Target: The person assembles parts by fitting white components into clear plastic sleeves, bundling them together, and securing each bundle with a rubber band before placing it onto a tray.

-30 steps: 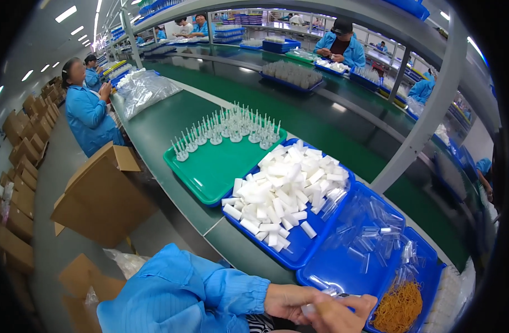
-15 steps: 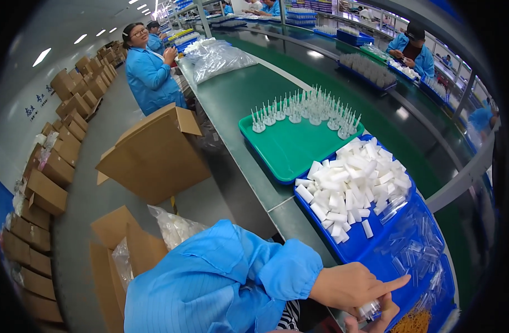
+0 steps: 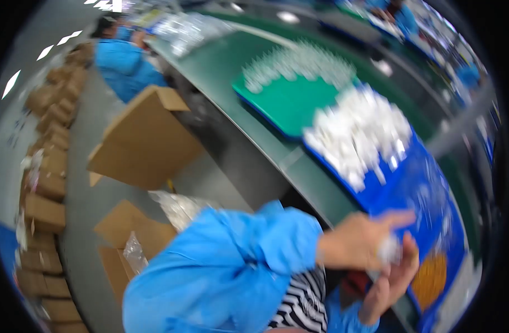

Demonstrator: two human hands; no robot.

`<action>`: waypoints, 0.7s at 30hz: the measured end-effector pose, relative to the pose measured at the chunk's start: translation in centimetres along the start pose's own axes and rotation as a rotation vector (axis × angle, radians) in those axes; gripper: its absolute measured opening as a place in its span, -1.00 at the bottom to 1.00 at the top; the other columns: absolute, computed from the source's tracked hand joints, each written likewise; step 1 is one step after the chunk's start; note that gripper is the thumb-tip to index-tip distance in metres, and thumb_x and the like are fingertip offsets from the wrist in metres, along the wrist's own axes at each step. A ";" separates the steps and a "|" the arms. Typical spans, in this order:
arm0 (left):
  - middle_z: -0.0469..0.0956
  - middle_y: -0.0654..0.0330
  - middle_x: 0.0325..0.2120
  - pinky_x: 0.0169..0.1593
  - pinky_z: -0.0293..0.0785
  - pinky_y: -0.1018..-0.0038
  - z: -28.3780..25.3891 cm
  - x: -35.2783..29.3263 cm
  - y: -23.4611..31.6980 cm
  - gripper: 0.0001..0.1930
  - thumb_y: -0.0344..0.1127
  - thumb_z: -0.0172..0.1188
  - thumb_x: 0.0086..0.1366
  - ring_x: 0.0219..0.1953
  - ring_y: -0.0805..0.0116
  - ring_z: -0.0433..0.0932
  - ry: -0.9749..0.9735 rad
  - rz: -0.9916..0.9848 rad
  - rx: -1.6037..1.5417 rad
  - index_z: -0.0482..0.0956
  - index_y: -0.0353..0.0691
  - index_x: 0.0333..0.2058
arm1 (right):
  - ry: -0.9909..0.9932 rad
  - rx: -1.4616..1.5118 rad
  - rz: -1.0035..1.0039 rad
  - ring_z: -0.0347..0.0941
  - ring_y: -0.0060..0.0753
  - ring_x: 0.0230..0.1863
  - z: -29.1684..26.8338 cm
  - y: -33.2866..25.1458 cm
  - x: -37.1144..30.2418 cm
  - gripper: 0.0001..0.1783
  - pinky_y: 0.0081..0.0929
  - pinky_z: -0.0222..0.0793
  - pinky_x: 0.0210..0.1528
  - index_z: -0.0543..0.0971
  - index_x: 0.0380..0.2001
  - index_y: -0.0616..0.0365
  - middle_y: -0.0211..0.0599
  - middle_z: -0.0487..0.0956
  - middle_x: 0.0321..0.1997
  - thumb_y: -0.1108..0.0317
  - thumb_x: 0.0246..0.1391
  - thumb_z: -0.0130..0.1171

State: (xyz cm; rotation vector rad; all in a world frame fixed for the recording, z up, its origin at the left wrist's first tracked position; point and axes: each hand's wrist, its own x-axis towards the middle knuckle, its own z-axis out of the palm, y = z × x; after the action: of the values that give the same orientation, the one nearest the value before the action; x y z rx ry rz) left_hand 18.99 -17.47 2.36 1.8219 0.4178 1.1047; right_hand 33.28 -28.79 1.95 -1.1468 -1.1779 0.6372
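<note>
My left hand (image 3: 351,241) reaches over the table edge from a blue sleeve, its index finger stretched out. Its other fingers close on a small clear-whitish plastic piece (image 3: 390,250), blurred by motion. Just below and beside it is my right hand (image 3: 396,280), palm turned toward the piece, thumb and fingers apart; its fingers are close to the piece, though blur hides whether they touch it. Beyond the hands, a blue tray (image 3: 385,186) carries a heap of white foam-like blocks (image 3: 360,130). Clear small tubes (image 3: 432,194) and thin orange pieces (image 3: 430,280) lie to the right.
A green tray (image 3: 293,105) farther back holds rows of clear spiked pieces (image 3: 304,64). Cardboard boxes (image 3: 146,144) stand left of the table, with a plastic bag (image 3: 179,208) beside them. A co-worker in blue (image 3: 124,66) is at the far left.
The view has shifted and blurred, so the trays sit higher in the picture. Both hands remain together around the plastic piece, and more of my right hand and sleeve now shows.
</note>
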 end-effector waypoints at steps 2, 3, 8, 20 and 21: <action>0.48 -0.04 0.06 0.10 0.48 0.35 -1.2 -0.4 0.5 -0.19 -0.21 0.54 -0.07 0.01 0.10 0.56 0.009 -0.143 -0.093 0.38 -0.38 0.15 | -0.016 -0.507 -0.148 0.26 -0.10 0.34 1.6 -1.4 0.2 -0.01 -0.22 0.19 0.34 0.25 0.31 0.29 -0.01 0.28 0.37 0.49 -0.23 0.51; 0.52 0.05 -0.03 0.06 0.50 0.43 -1.3 -0.8 1.6 -0.26 -0.26 0.54 0.00 -0.03 0.28 0.55 -0.025 -0.488 -0.554 0.40 -0.40 0.13 | -0.129 -0.758 -0.367 0.30 -0.04 0.30 1.5 -1.3 0.6 -0.04 -0.24 0.22 0.32 0.32 0.27 0.28 0.00 0.33 0.34 0.49 -0.28 0.52; 0.57 0.22 -0.14 0.03 0.49 0.52 -1.1 -1.7 1.3 -0.44 -0.15 0.38 0.24 -0.06 0.48 0.54 -0.284 -0.788 -0.759 0.42 -0.33 0.10 | -0.200 -0.609 -0.407 0.46 -0.01 0.11 1.2 0.1 0.7 -0.09 -0.26 0.43 0.08 0.42 0.19 0.27 -0.04 0.48 0.22 0.53 -0.38 0.53; 0.31 0.01 0.24 0.24 0.36 0.27 -2.0 -0.5 -0.6 -0.06 -0.25 0.57 -0.02 0.25 0.09 0.34 -0.431 0.043 0.054 0.25 -0.23 0.32 | -0.104 -0.358 -0.154 0.48 -0.18 0.16 -2.8 0.8 0.6 -0.10 -0.30 0.38 0.21 0.41 0.22 0.27 -0.07 0.50 0.22 0.43 -0.28 0.53; 0.34 -0.01 0.21 0.23 0.36 0.28 -2.3 -0.7 -0.8 -0.10 -0.26 0.57 -0.04 0.23 0.06 0.35 -0.398 0.117 0.115 0.31 -0.26 0.27 | -0.170 -0.381 -0.107 0.48 -0.17 0.17 -2.8 0.6 0.5 -0.11 -0.29 0.36 0.22 0.41 0.23 0.27 -0.06 0.51 0.20 0.42 -0.27 0.52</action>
State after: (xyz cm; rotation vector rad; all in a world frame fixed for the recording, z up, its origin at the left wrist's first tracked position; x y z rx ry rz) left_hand 16.84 -16.32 1.66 2.1314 0.1422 0.7785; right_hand 36.13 -29.15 1.69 -1.3552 -1.5414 0.4449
